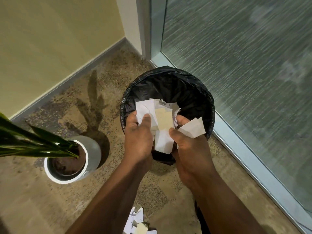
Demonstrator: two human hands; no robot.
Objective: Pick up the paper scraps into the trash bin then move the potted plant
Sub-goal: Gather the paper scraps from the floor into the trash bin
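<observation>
A round trash bin (pixel 170 81) lined with a black bag stands on the carpet by the glass wall. Over its near rim, my left hand (pixel 138 137) and my right hand (pixel 189 146) together clutch a bundle of white and cream paper scraps (pixel 162 119). More paper scraps (pixel 137 222) lie on the carpet at the bottom, between my forearms. The potted plant (pixel 76 159), in a white round pot with long green leaves reaching left, stands on the floor left of the bin.
A beige wall with a grey baseboard (pixel 67 78) runs behind the plant to a corner. A frosted glass panel in a metal frame (pixel 239 149) borders the bin on the right. Patterned tan carpet (pixel 33 200) covers the floor.
</observation>
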